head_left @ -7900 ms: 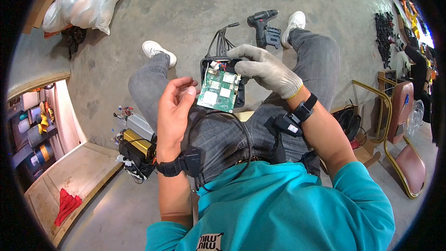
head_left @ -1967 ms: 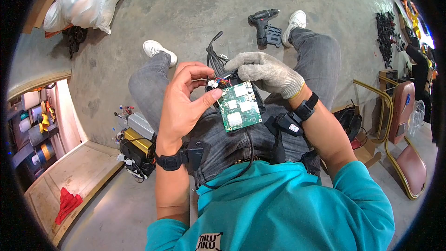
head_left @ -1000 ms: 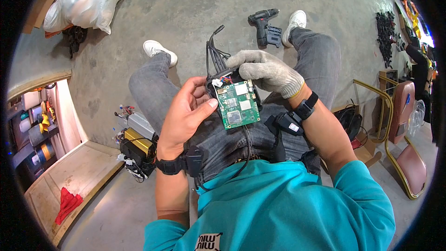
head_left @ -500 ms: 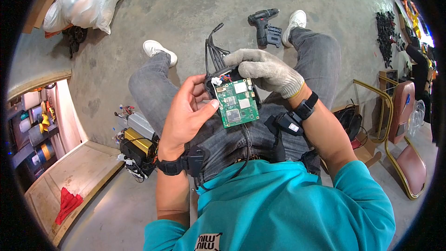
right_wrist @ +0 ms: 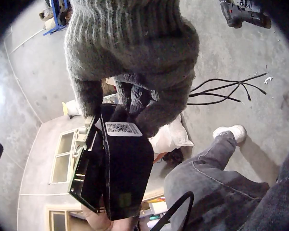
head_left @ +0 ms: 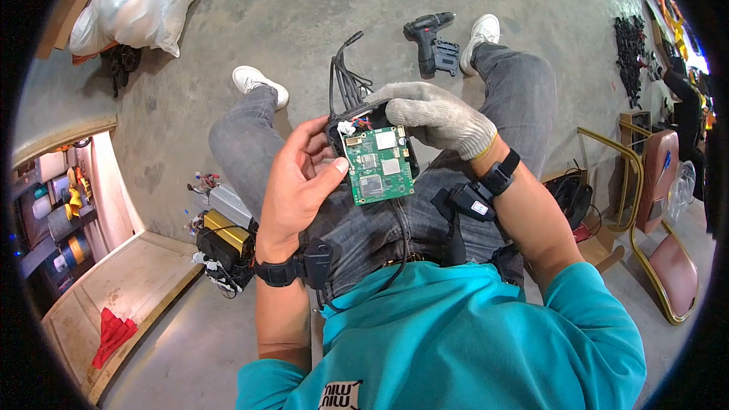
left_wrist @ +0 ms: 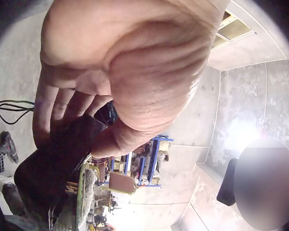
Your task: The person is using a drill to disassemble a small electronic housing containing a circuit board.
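Note:
A green circuit board lies tilted over a black housing, with white connectors and coloured wires at its upper edge. The bare left hand grips the housing's left side, its thumb at the board's edge. On the upper right, the gloved right hand holds the housing. In the right wrist view the housing bears a QR label, and the board stands partly away from it. The left wrist view has the left fingers curled round the dark housing.
Black cables run from the housing's top toward the floor. A cordless drill lies near the right shoe. A white bag is at the upper left, electronic parts beside the left leg, and a chair at right.
Over the last second the board and housing have shifted slightly left and up with the left hand. Earlier, the left hand was off the housing; now it grips its side.

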Tool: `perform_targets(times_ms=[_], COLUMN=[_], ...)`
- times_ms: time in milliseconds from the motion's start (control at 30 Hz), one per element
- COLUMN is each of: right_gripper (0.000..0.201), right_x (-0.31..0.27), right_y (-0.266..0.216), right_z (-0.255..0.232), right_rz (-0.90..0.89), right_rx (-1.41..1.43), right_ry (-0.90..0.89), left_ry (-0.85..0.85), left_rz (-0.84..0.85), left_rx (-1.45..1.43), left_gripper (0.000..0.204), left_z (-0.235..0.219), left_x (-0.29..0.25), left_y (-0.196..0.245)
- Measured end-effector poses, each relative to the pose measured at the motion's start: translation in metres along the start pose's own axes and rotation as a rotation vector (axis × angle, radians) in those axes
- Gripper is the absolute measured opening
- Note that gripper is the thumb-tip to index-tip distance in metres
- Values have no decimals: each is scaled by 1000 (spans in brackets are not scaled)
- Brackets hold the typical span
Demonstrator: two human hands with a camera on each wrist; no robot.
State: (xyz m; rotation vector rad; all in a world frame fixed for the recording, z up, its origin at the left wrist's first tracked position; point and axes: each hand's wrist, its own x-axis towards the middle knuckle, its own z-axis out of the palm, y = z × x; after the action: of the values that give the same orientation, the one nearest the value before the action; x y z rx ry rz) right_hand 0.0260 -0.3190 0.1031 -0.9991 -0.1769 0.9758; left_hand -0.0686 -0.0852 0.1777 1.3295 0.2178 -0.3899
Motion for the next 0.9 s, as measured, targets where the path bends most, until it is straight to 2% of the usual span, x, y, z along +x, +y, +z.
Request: perform_targets(times_ms=[900], right_gripper=[46], right_x=[0], right_y=[2], right_z=[-1], right_rz=[9], right_rx=[9], right_ry=[26], left_ry=[-17], left_rz=[-3], left_rx=[-3], left_gripper=[58], left_z=[2], left_x=[-1], left_y=[3])
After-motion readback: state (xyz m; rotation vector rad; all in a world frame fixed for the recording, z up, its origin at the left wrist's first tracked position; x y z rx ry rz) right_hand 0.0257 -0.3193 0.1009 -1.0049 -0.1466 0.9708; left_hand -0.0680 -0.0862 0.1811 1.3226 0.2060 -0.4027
